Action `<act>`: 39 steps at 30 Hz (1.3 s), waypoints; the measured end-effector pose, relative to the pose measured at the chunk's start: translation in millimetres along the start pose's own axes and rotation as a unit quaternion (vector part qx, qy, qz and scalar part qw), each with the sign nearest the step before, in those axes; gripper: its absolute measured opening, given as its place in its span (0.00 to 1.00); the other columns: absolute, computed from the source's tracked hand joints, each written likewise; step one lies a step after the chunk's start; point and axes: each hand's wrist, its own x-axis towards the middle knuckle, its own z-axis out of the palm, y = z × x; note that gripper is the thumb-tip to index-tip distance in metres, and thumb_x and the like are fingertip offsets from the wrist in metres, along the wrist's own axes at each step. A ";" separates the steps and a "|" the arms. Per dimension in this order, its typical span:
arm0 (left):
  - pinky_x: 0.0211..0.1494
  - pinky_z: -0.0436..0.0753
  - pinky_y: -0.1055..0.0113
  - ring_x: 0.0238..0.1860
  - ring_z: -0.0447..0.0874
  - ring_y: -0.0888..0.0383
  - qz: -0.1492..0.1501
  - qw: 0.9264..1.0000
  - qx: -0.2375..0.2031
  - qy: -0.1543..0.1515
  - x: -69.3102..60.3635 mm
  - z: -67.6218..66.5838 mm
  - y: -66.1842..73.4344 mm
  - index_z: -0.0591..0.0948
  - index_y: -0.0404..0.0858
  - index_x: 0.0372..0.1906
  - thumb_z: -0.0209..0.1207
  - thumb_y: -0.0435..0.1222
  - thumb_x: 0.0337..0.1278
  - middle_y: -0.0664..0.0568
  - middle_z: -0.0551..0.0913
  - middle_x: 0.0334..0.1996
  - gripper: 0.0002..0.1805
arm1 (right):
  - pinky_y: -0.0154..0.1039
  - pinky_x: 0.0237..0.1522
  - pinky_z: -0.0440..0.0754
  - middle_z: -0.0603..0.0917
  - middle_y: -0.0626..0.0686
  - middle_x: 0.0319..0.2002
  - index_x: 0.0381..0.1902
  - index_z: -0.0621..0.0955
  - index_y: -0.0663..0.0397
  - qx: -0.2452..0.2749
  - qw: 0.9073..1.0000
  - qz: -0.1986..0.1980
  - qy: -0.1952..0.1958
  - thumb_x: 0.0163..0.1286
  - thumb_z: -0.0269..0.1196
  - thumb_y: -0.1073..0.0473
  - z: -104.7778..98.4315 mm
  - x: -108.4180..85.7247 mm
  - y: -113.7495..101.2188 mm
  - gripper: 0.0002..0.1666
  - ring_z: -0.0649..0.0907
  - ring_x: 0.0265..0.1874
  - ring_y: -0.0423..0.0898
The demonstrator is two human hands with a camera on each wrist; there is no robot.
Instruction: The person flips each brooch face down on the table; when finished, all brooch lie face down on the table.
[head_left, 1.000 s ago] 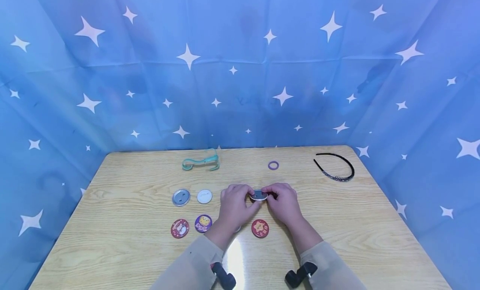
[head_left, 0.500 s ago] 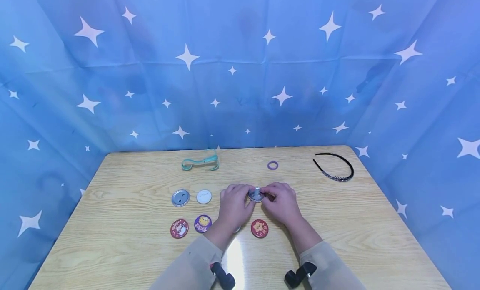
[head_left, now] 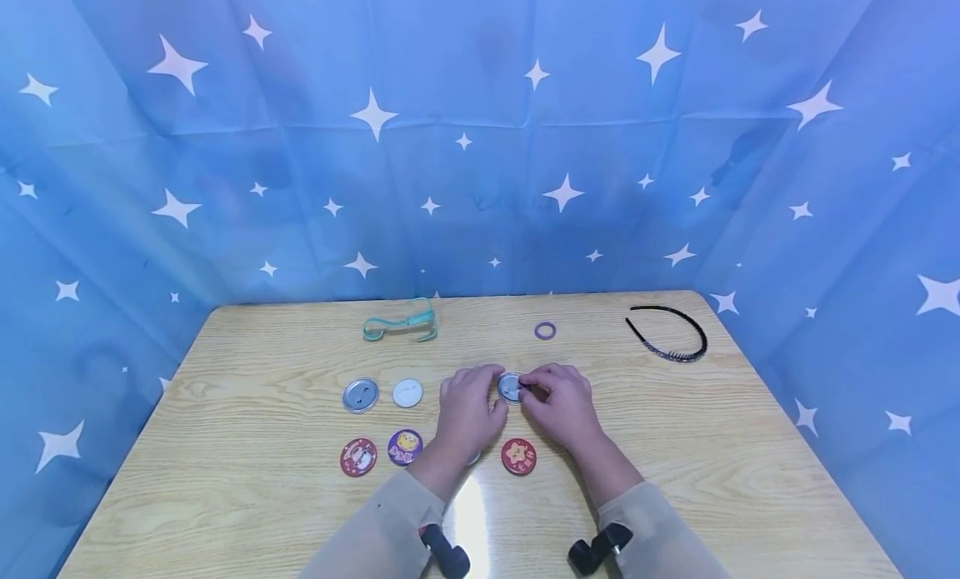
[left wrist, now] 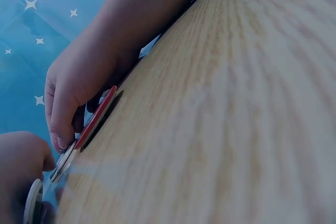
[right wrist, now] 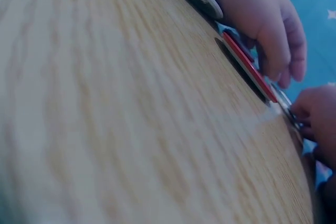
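A round pin-back button badge [head_left: 509,387] lies silver back up between the two hands on the table. My left hand [head_left: 470,408] holds its left rim, with the index finger at the far side and the thumb at the near side. Over the right part of the badge, my right hand [head_left: 562,404] pinches at the pin with thumb and index finger; the exact contact is hidden. Nearer the person lies a red badge with a star [head_left: 518,456]. Another badge [head_left: 474,458] is mostly covered by the left wrist.
Left of the hands are a silver-backed badge [head_left: 361,395], a white badge [head_left: 407,392], a red badge [head_left: 358,457] and a purple badge [head_left: 406,447]. Farther back lie a teal cord-like item [head_left: 405,321], a purple ring [head_left: 545,331] and a black headband [head_left: 678,356].
The badge has gone from tilted to lying flatter, back up, and has shifted slightly left. The left fingers have spread a little around its rim; the right fingers have moved onto its back.
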 end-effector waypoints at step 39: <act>0.56 0.79 0.45 0.49 0.82 0.46 0.073 0.985 -0.033 0.154 -58.4 -66.5 -55.2 0.86 0.40 0.44 0.64 0.30 0.47 0.48 0.84 0.45 0.15 | 0.57 0.58 0.76 0.86 0.50 0.44 0.42 0.90 0.47 -0.145 0.960 -0.239 0.019 0.69 0.66 0.48 74.5 -18.5 -105.5 0.12 0.82 0.49 0.54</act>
